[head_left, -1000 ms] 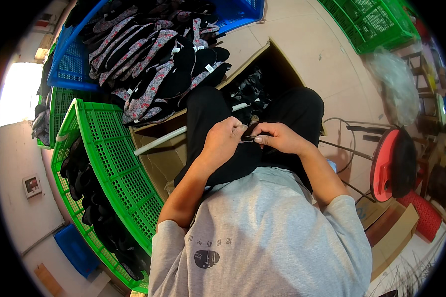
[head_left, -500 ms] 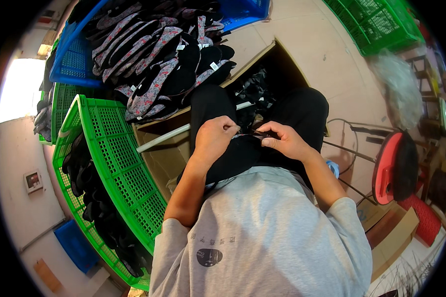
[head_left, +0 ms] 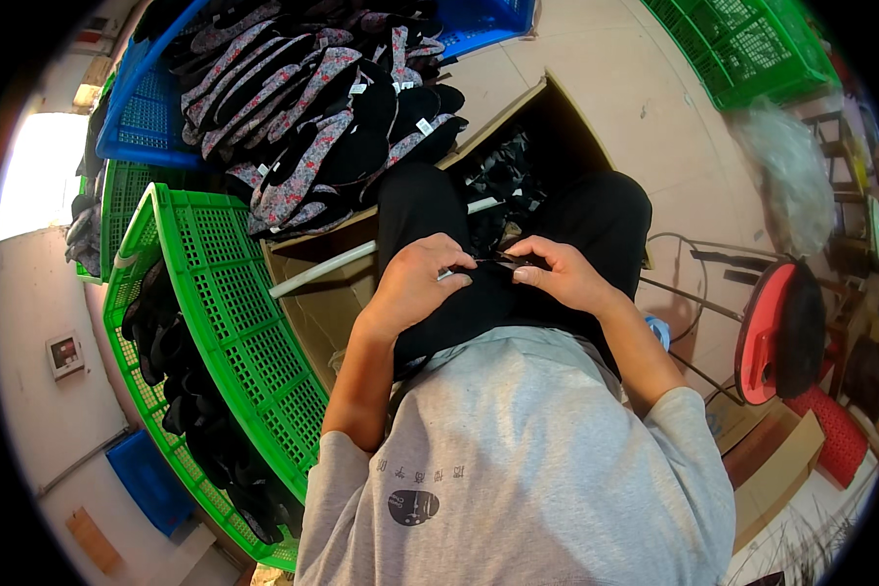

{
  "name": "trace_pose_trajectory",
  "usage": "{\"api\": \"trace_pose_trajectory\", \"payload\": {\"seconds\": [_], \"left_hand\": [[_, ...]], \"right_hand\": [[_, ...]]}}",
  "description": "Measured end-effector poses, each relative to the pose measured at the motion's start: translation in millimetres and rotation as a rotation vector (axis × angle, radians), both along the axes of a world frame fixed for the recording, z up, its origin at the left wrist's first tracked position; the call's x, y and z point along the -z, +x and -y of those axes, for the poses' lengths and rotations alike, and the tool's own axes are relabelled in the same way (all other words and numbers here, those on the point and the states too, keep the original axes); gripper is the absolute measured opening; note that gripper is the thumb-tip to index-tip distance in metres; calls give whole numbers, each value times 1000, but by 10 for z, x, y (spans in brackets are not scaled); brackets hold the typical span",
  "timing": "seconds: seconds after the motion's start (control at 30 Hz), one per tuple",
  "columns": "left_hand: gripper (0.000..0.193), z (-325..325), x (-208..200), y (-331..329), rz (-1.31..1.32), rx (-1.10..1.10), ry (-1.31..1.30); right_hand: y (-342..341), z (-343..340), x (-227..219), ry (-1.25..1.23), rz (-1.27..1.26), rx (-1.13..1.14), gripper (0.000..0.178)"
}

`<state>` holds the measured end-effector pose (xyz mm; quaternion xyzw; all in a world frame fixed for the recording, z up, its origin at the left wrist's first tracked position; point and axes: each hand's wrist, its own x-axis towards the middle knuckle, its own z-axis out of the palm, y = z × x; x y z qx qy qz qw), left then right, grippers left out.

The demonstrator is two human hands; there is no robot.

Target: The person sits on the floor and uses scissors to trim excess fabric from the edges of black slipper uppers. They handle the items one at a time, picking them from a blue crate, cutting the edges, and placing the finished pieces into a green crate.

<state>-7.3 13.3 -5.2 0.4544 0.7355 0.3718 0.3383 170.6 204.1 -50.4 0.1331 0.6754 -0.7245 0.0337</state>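
My left hand (head_left: 418, 285) and my right hand (head_left: 554, 274) meet over my lap, both pinching a small black piece (head_left: 493, 262) held between the fingertips. The piece is dark and mostly hidden by my fingers and my black trousers. Just beyond my knees an open cardboard box (head_left: 322, 293) holds more black pieces (head_left: 503, 181).
A blue crate (head_left: 151, 117) at the top is heaped with black and floral slippers (head_left: 313, 107). A green crate (head_left: 234, 322) on my left holds dark slippers. Another green crate (head_left: 742, 44) lies top right. A red stool (head_left: 767, 327) and cardboard boxes stand to the right.
Both hands stay together over my lap, fingers shifting slightly on the black piece. The view has tilted a little.
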Motion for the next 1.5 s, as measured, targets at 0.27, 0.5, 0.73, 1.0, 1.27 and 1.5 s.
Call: {"api": "trace_pose_trajectory", "payload": {"seconds": [0.27, 0.5, 0.73, 1.0, 1.27, 1.5], "left_hand": [[4, -68, 95, 93, -193, -67, 10], [7, -59, 136, 110, -47, -198, -139], [9, -66, 170, 114, 30, -247, -186], [10, -63, 217, 141, 30, -252, -187], [11, -86, 220, 166, 27, -269, -208], [11, -91, 233, 180, 39, -290, -222]], "right_hand": [[-50, 23, -116, 28, 19, 6, 23], [-108, 12, -172, 67, 47, -17, 21], [-236, -43, -393, 476, 89, -191, 24], [-397, -84, -500, 693, 129, -376, 29], [-504, -25, -638, 737, 225, -440, 31], [-544, 17, -689, 769, 275, -464, 30]]}}
